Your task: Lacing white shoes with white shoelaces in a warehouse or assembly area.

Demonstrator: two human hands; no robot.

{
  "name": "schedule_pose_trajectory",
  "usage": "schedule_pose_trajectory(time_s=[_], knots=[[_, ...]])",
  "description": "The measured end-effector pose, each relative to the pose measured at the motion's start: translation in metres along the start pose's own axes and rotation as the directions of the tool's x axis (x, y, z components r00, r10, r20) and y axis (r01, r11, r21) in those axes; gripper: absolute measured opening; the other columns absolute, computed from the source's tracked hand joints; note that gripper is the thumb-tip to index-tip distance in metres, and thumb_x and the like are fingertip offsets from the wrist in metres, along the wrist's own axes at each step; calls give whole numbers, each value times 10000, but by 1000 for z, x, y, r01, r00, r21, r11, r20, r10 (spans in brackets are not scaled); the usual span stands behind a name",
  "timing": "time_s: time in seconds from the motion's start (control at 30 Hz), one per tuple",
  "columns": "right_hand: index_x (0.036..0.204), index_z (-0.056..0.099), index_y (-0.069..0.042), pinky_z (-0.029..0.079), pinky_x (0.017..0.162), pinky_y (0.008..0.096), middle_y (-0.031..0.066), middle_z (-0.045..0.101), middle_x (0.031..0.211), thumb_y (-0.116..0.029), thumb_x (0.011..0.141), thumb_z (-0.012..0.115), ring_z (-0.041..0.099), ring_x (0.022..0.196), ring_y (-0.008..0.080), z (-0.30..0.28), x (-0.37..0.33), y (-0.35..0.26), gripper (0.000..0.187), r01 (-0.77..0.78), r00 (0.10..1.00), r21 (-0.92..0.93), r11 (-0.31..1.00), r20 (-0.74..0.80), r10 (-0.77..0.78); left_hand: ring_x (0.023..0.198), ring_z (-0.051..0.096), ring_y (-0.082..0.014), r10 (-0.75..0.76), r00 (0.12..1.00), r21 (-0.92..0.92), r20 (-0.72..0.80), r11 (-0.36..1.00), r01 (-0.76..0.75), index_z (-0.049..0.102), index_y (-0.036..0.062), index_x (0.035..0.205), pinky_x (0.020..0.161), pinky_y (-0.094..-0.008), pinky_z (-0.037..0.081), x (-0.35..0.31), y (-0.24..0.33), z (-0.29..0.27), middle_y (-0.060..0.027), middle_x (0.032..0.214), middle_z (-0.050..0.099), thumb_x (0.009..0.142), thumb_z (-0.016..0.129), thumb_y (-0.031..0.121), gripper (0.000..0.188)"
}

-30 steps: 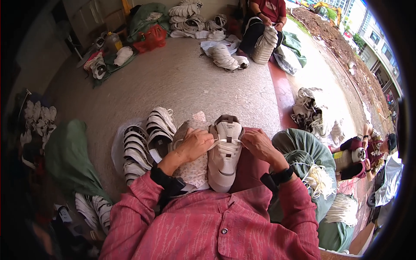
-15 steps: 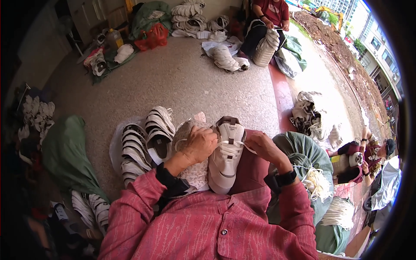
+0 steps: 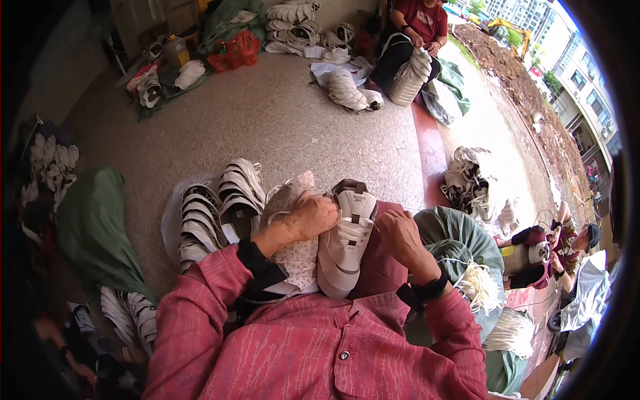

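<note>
- Right now the white shoe (image 3: 345, 241) lies on the person's lap, toe toward the body, lace still unfinished across its upper.
- Left hand (image 3: 308, 217) rests curled against the shoe's side near the tongue, grip closed on the shoe.
- Right hand (image 3: 399, 235) sits just beside the shoe, fingers pinching what looks like a lace end; too small to be sure.
- Finished-looking shoes (image 3: 220, 210) stand stacked on the floor nearby; a green sack (image 3: 460, 240) holds white cord, so more seems left.

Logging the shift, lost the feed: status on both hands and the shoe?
Left hand gripping white shoe on lap. Right hand at its side, grip unclear. Row of shoes on floor beside left arm.
</note>
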State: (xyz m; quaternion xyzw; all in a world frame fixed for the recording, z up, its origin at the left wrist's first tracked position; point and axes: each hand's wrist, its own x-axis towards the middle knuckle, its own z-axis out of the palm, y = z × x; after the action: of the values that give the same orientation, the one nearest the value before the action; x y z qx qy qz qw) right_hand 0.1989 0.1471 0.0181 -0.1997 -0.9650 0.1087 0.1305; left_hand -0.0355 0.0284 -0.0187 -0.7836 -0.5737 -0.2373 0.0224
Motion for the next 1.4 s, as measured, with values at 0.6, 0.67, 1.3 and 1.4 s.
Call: schedule_pose_trajectory(time_s=[0.6, 0.67, 1.3, 1.4], knots=[[973, 677, -26, 505, 690, 285, 46, 654, 857, -92, 857, 692, 629, 792, 122, -5, 67, -28, 134, -151, 965, 512, 845, 261, 15, 954, 615, -179, 7, 756, -683, 655, 435, 587, 629, 62, 1120, 842, -308, 495, 31, -44, -51, -76, 1024, 649, 670, 803, 106, 485], [978, 681, -26, 507, 693, 284, 42, 652, 849, -90, 849, 700, 628, 786, 118, -3, 67, -24, 146, -180, 953, 525, 832, 303, 15, 888, 619, -153, 15, 788, -735, 616, 372, 567, 642, 63, 1055, 794, -291, 499, 29, -49, -43, -50, 944, 658, 667, 802, 101, 421], [935, 631, -35, 508, 740, 331, 108, 630, 1013, -213, 947, 576, 647, 849, 229, -41, 55, 26, 186, -222, 966, 685, 693, 61, 250, 912, 562, -218, -144, 890, -521, 433, 765, 377, 643, 42, 834, 777, -341, 478, 35, -11, -43, -84, 981, 521, 786, 751, 356, 336], [1050, 571, -13, 496, 935, 370, 173, 572, 1273, -190, 986, 526, 619, 1074, 256, -26, 53, -4, 193, -287, 943, 886, -365, 329, 55, 888, 553, -207, -191, 867, -457, 460, 786, 416, 639, 43, 815, 755, -318, 469, 31, -4, -46, -80, 980, 513, 743, 783, 341, 339]])
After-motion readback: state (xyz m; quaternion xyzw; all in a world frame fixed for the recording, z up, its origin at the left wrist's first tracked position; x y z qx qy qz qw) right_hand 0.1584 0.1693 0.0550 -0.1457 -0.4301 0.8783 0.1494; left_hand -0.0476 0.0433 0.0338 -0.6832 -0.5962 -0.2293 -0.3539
